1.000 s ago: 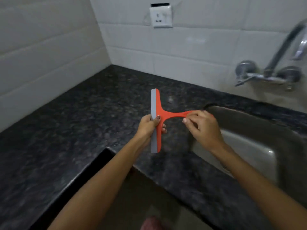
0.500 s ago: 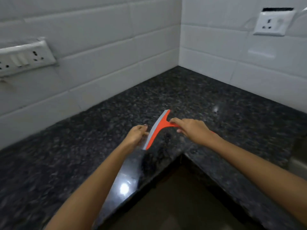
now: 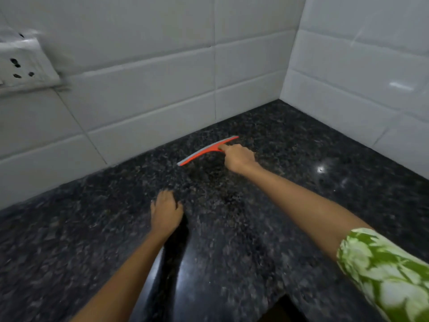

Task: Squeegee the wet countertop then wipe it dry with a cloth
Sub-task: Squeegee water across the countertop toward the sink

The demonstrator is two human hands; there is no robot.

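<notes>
An orange squeegee with a grey rubber blade lies with its blade on the black speckled granite countertop, close to the tiled wall near the inner corner. My right hand grips its handle, which is hidden under the fingers. My left hand rests on the counter nearer to me, fingers loosely bent, holding nothing. No cloth is in view.
White tiled walls meet in a corner at the upper right. A white socket plate sits on the left wall. The counter's inner front edge shows at the bottom, with a dark gap below it.
My left hand has let go of the squeegee and dropped onto the counter. My right hand has carried the squeegee forward to the wall and set its blade down. The view has turned left.
</notes>
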